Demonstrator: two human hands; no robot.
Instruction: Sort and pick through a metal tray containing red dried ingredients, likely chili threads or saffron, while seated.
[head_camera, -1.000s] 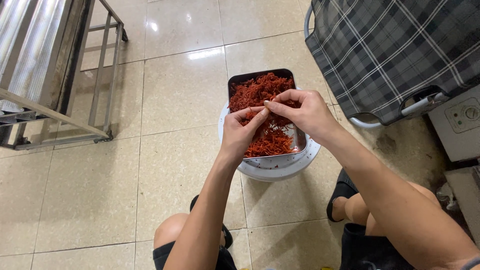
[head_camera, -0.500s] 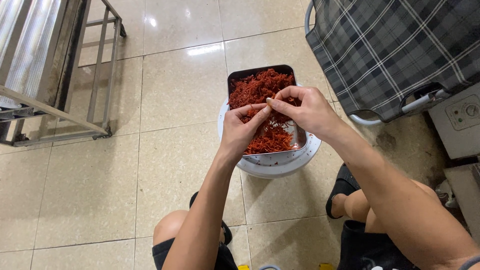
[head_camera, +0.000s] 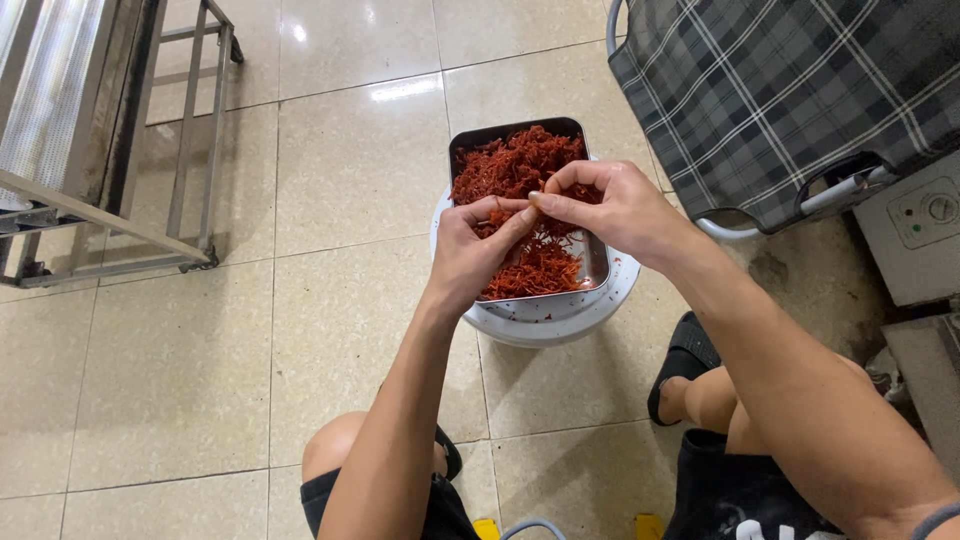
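A rectangular metal tray (head_camera: 597, 268) heaped with red shredded strands (head_camera: 515, 170) rests on an upturned white bucket (head_camera: 548, 320) on the tiled floor. My left hand (head_camera: 478, 250) and my right hand (head_camera: 610, 208) meet above the tray's middle. Their fingertips pinch together on a small clump of the red shreds. Both hands cover part of the pile beneath them.
A metal rack frame (head_camera: 120, 150) stands at the left. A grey plaid folding cot (head_camera: 790, 90) fills the upper right, with a grey appliance (head_camera: 915, 235) below it. My knees and black sandals (head_camera: 680, 362) flank the bucket.
The hands stay over the tray, fingertips working together on the shreds; the view has shifted slightly, nothing else moved.
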